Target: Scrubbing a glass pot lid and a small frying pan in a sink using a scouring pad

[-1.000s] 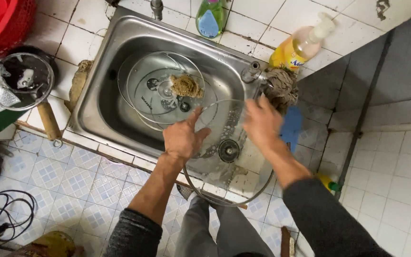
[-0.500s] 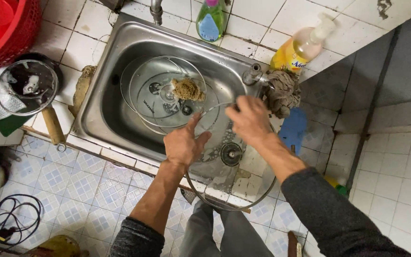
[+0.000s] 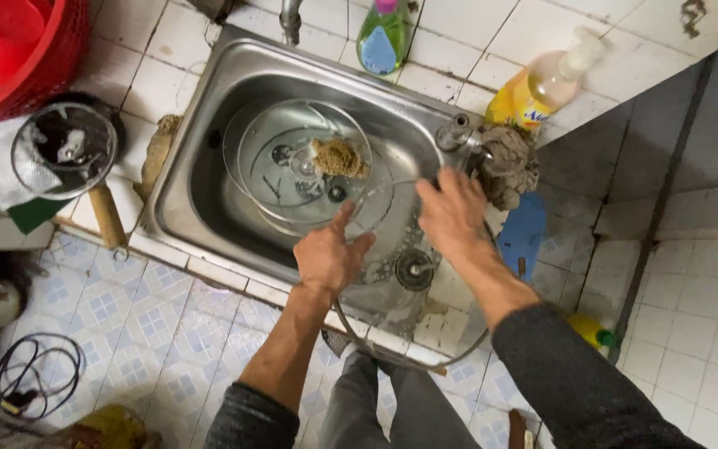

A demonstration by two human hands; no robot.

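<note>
Glass lid (image 3: 413,274) between both hands

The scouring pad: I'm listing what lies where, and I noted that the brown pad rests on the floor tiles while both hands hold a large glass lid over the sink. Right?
Not quite. In the head view the scouring pad rests on the glass lids in the sink, not on the floor tiles.

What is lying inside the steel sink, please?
In the sink lie clear glass lids with a brown scouring pad on top. Both hands hold another glass lid over the drain side. The sink bottom under the lids shows only dimly.
</note>
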